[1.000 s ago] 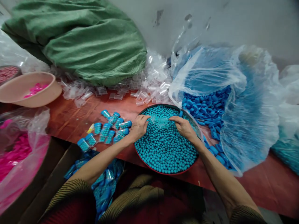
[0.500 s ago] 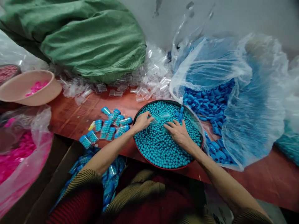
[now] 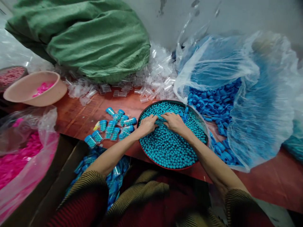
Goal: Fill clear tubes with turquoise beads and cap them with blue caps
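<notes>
A round basin [image 3: 151,158] with a red rim is filled with small turquoise beads [image 3: 174,151]. Over the beads, my left hand [image 3: 148,125] has its fingers closed on a clear plastic tube [image 3: 161,119]. Facing it, my right hand [image 3: 174,123] grips the tube's other side, fingertips close to those of the left. The fingers partly cover the tube. A few blue caps [image 3: 184,115] lie on the beads at the basin's back right. To the left, several bead-filled tubes with blue caps [image 3: 110,128] lie on the table.
Loose clear tubes [image 3: 156,85] are heaped behind the basin beside a green sack [image 3: 99,41]. On the right, a plastic bag [image 3: 258,104] spills blue caps [image 3: 213,101]. A beige bowl [image 3: 50,94] and a bag of pink pieces [image 3: 21,157] stand at left on or near the red table [image 3: 75,116].
Both hands have come together over the beads. My right hand has moved up and inward, its spread fingers now closing around the tube at my left fingertips. The view has shifted slightly.
</notes>
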### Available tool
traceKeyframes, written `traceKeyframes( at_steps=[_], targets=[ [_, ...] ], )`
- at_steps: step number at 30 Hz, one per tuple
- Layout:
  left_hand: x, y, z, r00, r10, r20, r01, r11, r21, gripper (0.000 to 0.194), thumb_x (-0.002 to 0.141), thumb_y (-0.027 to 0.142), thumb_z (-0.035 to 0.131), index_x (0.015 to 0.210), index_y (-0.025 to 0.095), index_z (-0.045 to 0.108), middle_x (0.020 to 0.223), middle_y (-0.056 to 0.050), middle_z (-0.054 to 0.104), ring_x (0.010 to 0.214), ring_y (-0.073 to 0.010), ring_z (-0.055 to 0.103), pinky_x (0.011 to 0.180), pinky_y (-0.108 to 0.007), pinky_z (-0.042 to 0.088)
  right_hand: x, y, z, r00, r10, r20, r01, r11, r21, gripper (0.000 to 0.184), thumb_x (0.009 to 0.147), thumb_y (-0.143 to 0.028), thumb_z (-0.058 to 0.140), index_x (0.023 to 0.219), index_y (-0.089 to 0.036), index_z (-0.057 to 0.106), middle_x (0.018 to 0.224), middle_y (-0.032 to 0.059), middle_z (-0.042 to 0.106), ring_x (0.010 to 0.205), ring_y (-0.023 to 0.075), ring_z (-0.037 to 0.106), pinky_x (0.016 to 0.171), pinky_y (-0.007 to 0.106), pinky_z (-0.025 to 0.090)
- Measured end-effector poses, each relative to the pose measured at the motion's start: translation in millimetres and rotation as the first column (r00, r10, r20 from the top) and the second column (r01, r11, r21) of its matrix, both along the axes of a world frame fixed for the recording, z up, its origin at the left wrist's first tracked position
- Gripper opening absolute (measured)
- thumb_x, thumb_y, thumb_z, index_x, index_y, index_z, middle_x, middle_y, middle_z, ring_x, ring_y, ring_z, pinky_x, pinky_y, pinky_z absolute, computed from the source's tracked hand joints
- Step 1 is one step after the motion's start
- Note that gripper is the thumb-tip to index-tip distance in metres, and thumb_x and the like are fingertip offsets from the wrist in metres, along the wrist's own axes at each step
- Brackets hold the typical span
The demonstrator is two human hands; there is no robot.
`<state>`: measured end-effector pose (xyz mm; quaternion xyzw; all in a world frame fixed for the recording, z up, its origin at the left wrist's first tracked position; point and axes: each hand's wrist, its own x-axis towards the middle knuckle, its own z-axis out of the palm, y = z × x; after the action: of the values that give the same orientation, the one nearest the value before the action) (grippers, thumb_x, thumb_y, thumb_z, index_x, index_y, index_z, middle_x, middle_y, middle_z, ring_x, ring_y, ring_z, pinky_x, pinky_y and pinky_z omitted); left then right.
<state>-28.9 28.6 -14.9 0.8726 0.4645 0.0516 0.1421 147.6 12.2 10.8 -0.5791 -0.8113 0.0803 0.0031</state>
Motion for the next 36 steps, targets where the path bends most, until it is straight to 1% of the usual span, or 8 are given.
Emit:
traceKeyframes(
  at_steps=[8,13,18,23,26,28,30,36],
  targets=[
    [2.7,15.9,-5.8,0.919,0.107,0.378,-0.034,0.98,-0.194,0.007,0.08,0.018,0.054,0.086,0.017,0.058,0.083,-0.002,0.062,0.08,-0.0162,0.057,0.076,-0.028,0.044,3.1,21.6,-20.8,0.994,-0.019,-0.111,0.021,1.0,0.012,0.031,0.093,-0.022,0.039,0.111,-0.02,0.065,0.111,0.0083,0.064,0.098,0.0207,0.055,0.082,0.029,0.04],
    [-7.4,17.9,-4.7,0.7,0.383,0.603,0.04,0.822,-0.568,0.006,0.076,0.015,0.05,0.081,0.016,0.054,0.058,0.006,0.048,0.051,-0.0079,0.044,0.052,-0.021,0.036,11.8,15.5,-25.7,0.904,-0.1,-0.417,0.137,0.989,0.059,0.028,0.09,-0.02,0.042,0.101,-0.019,0.068,0.102,0.0079,0.066,0.095,0.0189,0.059,0.085,0.03,0.043],
    [-7.0,8.4,2.6,0.559,0.513,0.651,0.098,0.739,-0.667,0.023,0.068,0.027,0.067,0.086,0.014,0.059,0.058,0.006,0.051,0.047,-0.0059,0.042,0.046,-0.019,0.03,-3.0,-4.2,-15.2,0.662,-0.028,-0.749,0.041,0.999,0.0,0.024,0.082,-0.022,0.054,0.104,-0.018,0.062,0.09,0.0051,0.067,0.083,0.0173,0.061,0.078,0.032,0.049],
    [5.7,-15.7,17.1,0.167,0.782,0.601,0.204,0.569,-0.797,0.039,0.062,0.037,0.074,0.089,0.015,0.057,0.072,0.002,0.058,0.06,-0.0077,0.053,0.054,-0.019,0.038,-31.1,-28.3,-16.7,0.213,-0.398,-0.892,0.181,0.914,-0.364,0.023,0.081,-0.036,0.05,0.098,-0.02,0.047,0.076,-0.0023,0.058,0.052,0.0126,0.059,0.046,0.027,0.049],
    [13.6,-36.4,20.6,0.086,0.815,0.574,0.196,0.551,-0.811,0.035,0.066,0.04,0.071,0.085,0.014,0.056,0.074,0.002,0.057,0.065,-0.0084,0.054,0.06,-0.02,0.042,-51.0,-47.0,-24.6,0.007,-0.487,-0.874,0.198,0.857,-0.476,0.026,0.079,-0.041,0.052,0.094,-0.022,0.041,0.074,-0.0053,0.055,0.046,0.0112,0.057,0.038,0.023,0.045],
    [14.5,-49.7,19.0,0.099,0.795,0.598,0.098,0.59,-0.801,0.031,0.068,0.038,0.068,0.085,0.015,0.055,0.073,0.003,0.055,0.064,-0.0082,0.053,0.06,-0.02,0.042,-59.5,-61.9,-27.2,0.044,-0.464,-0.885,0.228,0.867,-0.443,0.022,0.082,-0.041,0.05,0.091,-0.022,0.043,0.077,-0.0035,0.058,0.048,0.0107,0.058,0.04,0.023,0.046],
    [10.1,-58.8,16.3,0.199,0.754,0.626,0.026,0.635,-0.772,0.026,0.071,0.035,0.065,0.086,0.017,0.054,0.074,0.003,0.054,0.066,-0.0092,0.054,0.061,-0.021,0.043,-58.2,-76.8,-25.7,0.24,-0.4,-0.884,0.229,0.909,-0.349,0.015,0.086,-0.035,0.047,0.091,-0.021,0.05,0.081,0.0,0.063,0.056,0.0122,0.06,0.05,0.025,0.049],
    [-13.2,-34.5,26.2,0.747,0.315,0.585,-0.077,0.916,-0.394,0.026,0.073,0.024,0.062,0.095,0.02,0.051,0.082,0.0,0.061,0.082,-0.0169,0.061,0.078,-0.031,0.047,4.6,-90.5,-1.4,0.822,-0.248,-0.512,0.305,0.952,0.029,0.022,0.09,-0.023,0.046,0.105,-0.02,0.062,0.103,0.0068,0.067,0.094,0.0187,0.062,0.08,0.029,0.047]
  ],
)
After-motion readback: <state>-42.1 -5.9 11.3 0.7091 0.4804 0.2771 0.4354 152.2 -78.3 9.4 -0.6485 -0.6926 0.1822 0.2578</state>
